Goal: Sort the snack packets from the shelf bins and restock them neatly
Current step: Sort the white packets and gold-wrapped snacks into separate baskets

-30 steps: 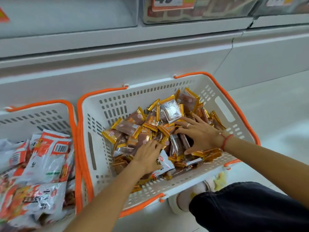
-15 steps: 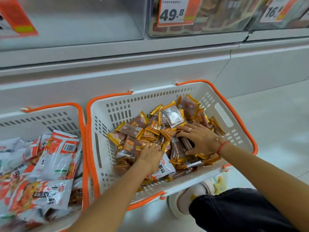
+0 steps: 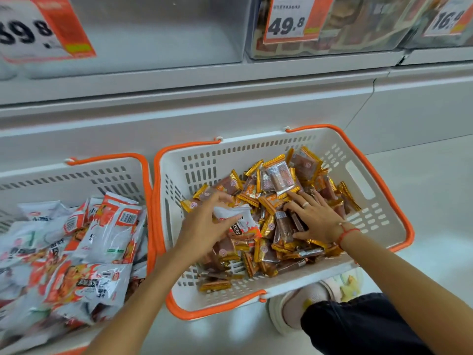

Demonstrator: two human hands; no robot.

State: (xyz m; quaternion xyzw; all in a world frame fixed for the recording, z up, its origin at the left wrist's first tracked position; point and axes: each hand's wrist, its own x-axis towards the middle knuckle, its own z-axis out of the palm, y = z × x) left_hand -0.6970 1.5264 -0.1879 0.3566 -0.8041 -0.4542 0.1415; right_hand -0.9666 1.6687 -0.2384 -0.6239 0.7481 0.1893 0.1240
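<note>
Head view looks down at two white baskets with orange handles on a pale floor, close to a long white shelf base. The right basket (image 3: 371,180) holds a big pile of small gold and brown snack packets (image 3: 271,198). The left hand (image 3: 204,226) is over the left part of that pile. Its fingers and thumb are curled round a white and orange packet (image 3: 239,224), which is bigger than the gold ones and sits just above them in the middle of the basket. The right hand (image 3: 317,216) lies flat on the gold packets on the right side of the pile, with its fingers straight and spread out, holding nothing. It has a ring on one finger and a red string (image 3: 346,233) round the wrist. The left basket (image 3: 76,172) stands just beside the right one, and their sides almost touch. It is full of white and orange packets (image 3: 102,234) like the one in the left hand. Above the baskets are clear shelf bins (image 3: 158,32) with big price tags (image 3: 288,19) on the front. At the bottom right you can see a dark trouser leg (image 3: 363,326) and a pale shoe (image 3: 304,303) on the floor, next to the near edge of the right basket.
</note>
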